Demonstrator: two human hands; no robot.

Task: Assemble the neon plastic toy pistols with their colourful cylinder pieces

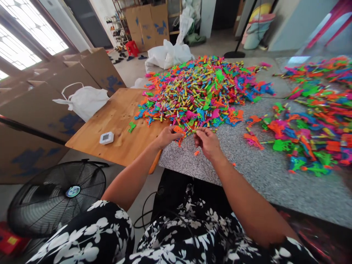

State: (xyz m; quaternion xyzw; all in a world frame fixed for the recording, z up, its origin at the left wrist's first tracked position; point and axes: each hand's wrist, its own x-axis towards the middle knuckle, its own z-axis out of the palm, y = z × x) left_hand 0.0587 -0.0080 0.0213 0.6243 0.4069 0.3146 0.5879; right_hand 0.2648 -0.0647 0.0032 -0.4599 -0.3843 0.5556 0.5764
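Note:
My left hand (167, 137) is closed on a flat orange plastic toy piece (178, 130) with an openwork pattern. Close beside it, my right hand (206, 142) pinches a thin yellow-green tube (194, 131); its fingers cover most of the tube. Both hands are over the near edge of the speckled stone tabletop (181, 157). A big heap of small coloured tubes and plastic pieces (189, 91) rises just beyond them. Below my right hand lies a small orange bit (197, 153).
A second pile of assembled-looking coloured toys (305, 135) spreads at the right. On the wooden board (121, 110) are a white digital device (106, 138) and a green piece (131, 127). Cardboard boxes (41, 99) and a black fan (57, 198) stand at the left.

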